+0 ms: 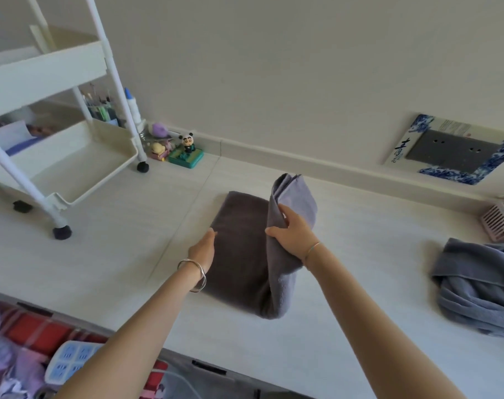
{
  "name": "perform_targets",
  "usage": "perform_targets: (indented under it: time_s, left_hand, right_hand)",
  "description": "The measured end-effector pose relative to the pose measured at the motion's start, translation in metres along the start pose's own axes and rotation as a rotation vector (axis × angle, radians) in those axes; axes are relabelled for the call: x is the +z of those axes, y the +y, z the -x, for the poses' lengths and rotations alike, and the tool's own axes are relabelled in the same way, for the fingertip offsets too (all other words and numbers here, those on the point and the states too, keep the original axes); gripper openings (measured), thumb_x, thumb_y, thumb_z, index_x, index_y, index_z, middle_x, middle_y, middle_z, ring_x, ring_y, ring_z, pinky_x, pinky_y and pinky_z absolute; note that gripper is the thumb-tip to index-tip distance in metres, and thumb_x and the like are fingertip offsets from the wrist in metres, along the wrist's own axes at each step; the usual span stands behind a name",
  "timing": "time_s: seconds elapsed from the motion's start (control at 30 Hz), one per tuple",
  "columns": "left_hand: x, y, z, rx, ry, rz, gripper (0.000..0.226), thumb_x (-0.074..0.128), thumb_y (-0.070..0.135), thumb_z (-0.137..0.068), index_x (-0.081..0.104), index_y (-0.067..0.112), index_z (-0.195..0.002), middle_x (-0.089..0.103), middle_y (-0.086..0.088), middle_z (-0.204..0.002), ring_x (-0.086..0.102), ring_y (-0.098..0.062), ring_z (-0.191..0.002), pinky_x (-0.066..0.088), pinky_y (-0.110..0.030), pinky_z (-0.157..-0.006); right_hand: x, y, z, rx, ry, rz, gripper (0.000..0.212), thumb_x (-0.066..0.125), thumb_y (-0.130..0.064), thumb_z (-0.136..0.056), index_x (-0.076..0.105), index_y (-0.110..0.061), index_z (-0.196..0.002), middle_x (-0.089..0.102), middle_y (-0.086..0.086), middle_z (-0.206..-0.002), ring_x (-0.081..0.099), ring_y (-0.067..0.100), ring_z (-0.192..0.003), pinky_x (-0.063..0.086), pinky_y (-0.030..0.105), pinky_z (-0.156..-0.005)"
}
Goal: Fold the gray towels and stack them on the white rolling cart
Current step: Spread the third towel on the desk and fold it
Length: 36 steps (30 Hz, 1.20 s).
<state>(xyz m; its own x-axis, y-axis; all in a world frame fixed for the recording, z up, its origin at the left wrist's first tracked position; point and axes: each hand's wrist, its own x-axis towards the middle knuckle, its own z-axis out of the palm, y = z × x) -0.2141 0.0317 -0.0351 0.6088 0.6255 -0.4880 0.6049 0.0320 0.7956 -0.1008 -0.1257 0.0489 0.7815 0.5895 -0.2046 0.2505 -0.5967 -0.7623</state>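
White tabletop, one gray towel half folded.
At its left edge the left hand lies flat, fingers straight; the right hand grips the raised flap. A second towel lies crumpled at right, and the white rolling cart stands far left.

Pale wood-grain tabletop before me, running to wall; thin seam crosses it slantwise. Centre: dark gray towel, lower layer flat on top, right half lifted. Left: white rolling cart stands on tabletop on black casters. Past cart's far caster, along wall: panda figure on green base, purple toy, yellow toy, close together. Right edge: blue-gray towel in crumpled heap, well apart from mine. Beyond it, pink slotted basket, partly cut off.
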Motion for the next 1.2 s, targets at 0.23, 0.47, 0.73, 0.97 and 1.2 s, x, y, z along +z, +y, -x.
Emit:
perform_targets:
  time_s: [0.23, 0.47, 0.73, 0.97, 1.2]
  left_hand:
    - [-0.038, 0.003, -0.021, -0.086, -0.282, 0.245, 0.063, 0.008, 0.045, -0.101, 0.050, 0.012, -0.133, 0.050, -0.007, -0.137, 0.048, -0.018, -0.110, 0.033, -0.026, -0.093]
    - [-0.049, -0.002, -0.042, -0.124, -0.454, 0.211, 0.070, 0.005, 0.054, -0.098, 0.050, 0.014, -0.134, 0.053, -0.003, -0.136, 0.050, -0.019, -0.122, 0.036, -0.028, -0.097]
    - [-0.049, 0.014, -0.046, 0.140, -0.290, -0.092, 0.039, 0.051, 0.044, -0.092, 0.061, 0.012, -0.112, 0.059, -0.003, -0.109, 0.055, -0.017, -0.097, 0.040, -0.024, -0.081]
    - [-0.024, 0.028, -0.037, 0.474, -0.287, -0.045, 0.046, 0.051, 0.006, -0.094, 0.044, 0.019, -0.137, 0.067, -0.012, -0.109, 0.065, -0.003, -0.092, 0.042, -0.008, -0.077]
    - [-0.013, 0.009, -0.046, 0.374, -0.155, -0.106, 0.046, 0.043, 0.004, -0.095, 0.042, 0.017, -0.139, 0.054, -0.007, -0.133, 0.050, -0.019, -0.124, 0.038, -0.028, -0.104]
  right_hand:
    - [0.064, -0.021, -0.005, -0.006, 0.001, -0.016, 0.064, 0.056, -0.015, -0.089, 0.028, -0.016, -0.146, 0.048, 0.005, -0.141, 0.045, 0.024, -0.127, 0.034, 0.023, -0.099]
    - [0.132, -0.035, -0.014, 0.140, -0.113, 0.044, 0.069, 0.051, -0.017, -0.091, 0.016, -0.018, -0.151, 0.040, 0.007, -0.147, 0.043, 0.027, -0.130, 0.037, 0.034, -0.106]
    - [0.094, -0.020, -0.026, 0.073, 0.244, -0.017, 0.035, 0.054, -0.025, -0.093, 0.053, -0.018, -0.127, 0.057, 0.000, -0.102, 0.053, 0.015, -0.088, 0.045, 0.036, -0.092]
    - [0.066, 0.035, -0.027, 0.172, 0.468, 0.013, 0.055, 0.056, -0.030, -0.092, 0.035, -0.025, -0.143, 0.026, 0.003, -0.151, 0.028, 0.022, -0.139, 0.026, 0.037, -0.113]
    - [0.079, 0.046, -0.027, 0.155, 0.408, 0.002, 0.058, 0.049, -0.034, -0.095, 0.024, -0.033, -0.147, 0.008, -0.004, -0.157, 0.023, 0.019, -0.142, 0.030, 0.035, -0.110]
